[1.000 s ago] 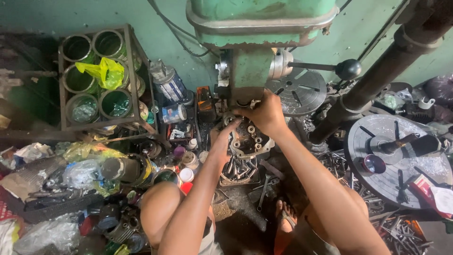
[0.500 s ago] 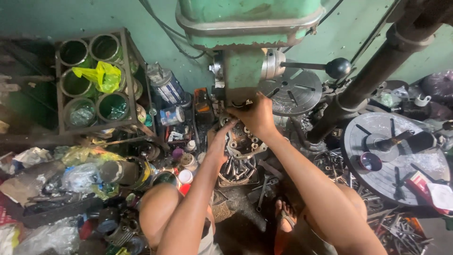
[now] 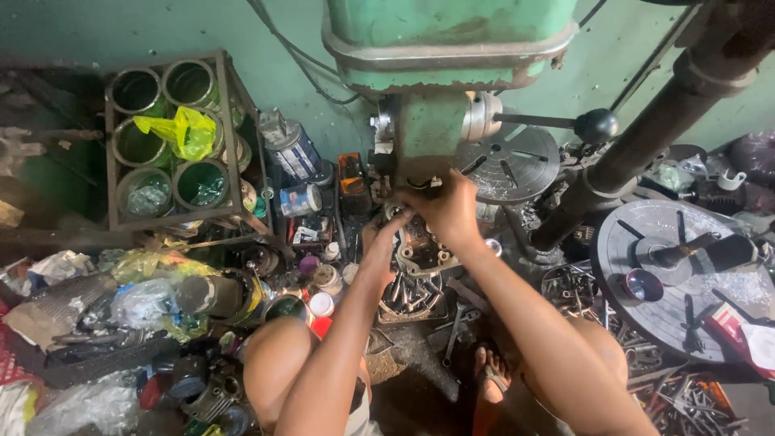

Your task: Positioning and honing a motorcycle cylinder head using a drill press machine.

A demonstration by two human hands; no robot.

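Observation:
A grey metal casting (image 3: 413, 252) with round holes sits under the spindle of a green drill press (image 3: 448, 48). My left hand (image 3: 381, 241) grips the casting's left edge, fingers pointing up. The fingers of my right hand (image 3: 446, 211) curl over its top end, just below the spindle, and hide the drill tip. Both forearms reach in from the bottom of the view, over my bent knees.
The feed lever with a black knob (image 3: 597, 125) sticks out to the right. Behind my hands is the round slotted table (image 3: 517, 165). The dark column (image 3: 646, 145) and a large slotted disc (image 3: 686, 315) stand right. A rack of cans (image 3: 173, 137), bottles and scrap crowd the left.
Both hands stay on the casting. My right hand has shifted slightly left, and the view has moved a little.

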